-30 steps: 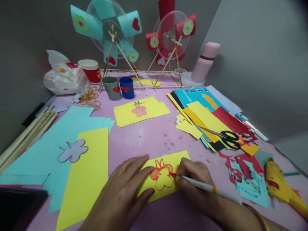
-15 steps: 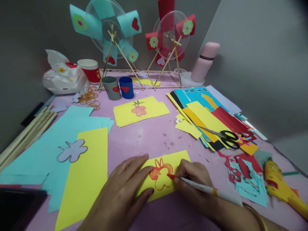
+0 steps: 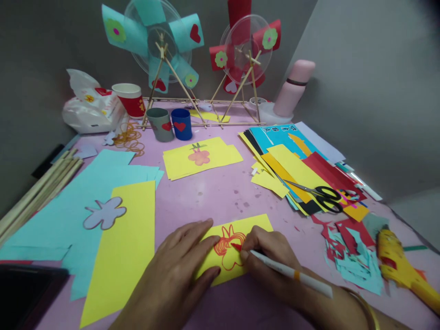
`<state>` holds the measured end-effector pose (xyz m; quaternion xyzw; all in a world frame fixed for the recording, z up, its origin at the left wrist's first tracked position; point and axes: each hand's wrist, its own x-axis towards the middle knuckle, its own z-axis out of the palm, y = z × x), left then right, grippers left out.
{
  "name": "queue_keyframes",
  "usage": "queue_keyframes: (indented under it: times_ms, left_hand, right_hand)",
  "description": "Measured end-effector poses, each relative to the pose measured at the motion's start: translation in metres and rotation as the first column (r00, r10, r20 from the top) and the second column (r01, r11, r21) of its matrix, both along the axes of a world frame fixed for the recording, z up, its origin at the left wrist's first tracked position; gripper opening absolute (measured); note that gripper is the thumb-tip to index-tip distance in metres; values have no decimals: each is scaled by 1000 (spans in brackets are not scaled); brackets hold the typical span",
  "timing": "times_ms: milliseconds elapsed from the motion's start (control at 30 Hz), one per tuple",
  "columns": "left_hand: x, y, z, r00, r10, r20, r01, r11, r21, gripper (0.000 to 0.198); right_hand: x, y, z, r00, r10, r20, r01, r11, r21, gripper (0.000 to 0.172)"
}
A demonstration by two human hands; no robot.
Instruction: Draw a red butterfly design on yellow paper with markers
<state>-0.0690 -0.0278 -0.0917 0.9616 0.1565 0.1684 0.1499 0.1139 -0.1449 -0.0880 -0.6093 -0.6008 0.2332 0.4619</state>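
A small yellow card (image 3: 254, 223) lies in front of me with a red butterfly outline (image 3: 229, 250) drawn on it, its upper wings partly filled with curved strokes. My left hand (image 3: 185, 256) rests on the card's left end, fingers stretched out and apart. Pinched in my right hand (image 3: 268, 252) is a white marker (image 3: 292, 272) with a red tip. The tip touches the drawing near the middle of the upper wings. To the left, a lilac paper butterfly (image 3: 105, 213) lies across a larger yellow sheet (image 3: 127, 256) and light-blue sheets (image 3: 89, 183).
Farther back lie yellow cards (image 3: 220, 158) bearing a pink butterfly. Black-handled scissors (image 3: 326, 199) rest on coloured papers at right, near paper scraps (image 3: 357, 261) and a yellow glue gun (image 3: 395, 261). Two paper pinwheels (image 3: 161, 50) on stick stands, cups and a pink flask (image 3: 294, 87) stand behind.
My right hand has moved the marker tip left, from the right wing toward the middle of the butterfly. More red strokes show there. My left hand stays put.
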Motion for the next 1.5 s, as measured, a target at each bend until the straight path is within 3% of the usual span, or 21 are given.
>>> queue_keyframes:
  times_ms: [400, 1500]
  left_hand:
    - [0, 0, 0, 1000, -8, -18, 8, 1000, -3, 33]
    - [0, 1, -1, 1000, -2, -17, 2, 1000, -25, 35]
  right_hand:
    - [-2, 2, 2, 994, -64, 90, 66, 997, -30, 11]
    - [2, 1, 2, 996, 92, -1, -92, 996, -2, 12]
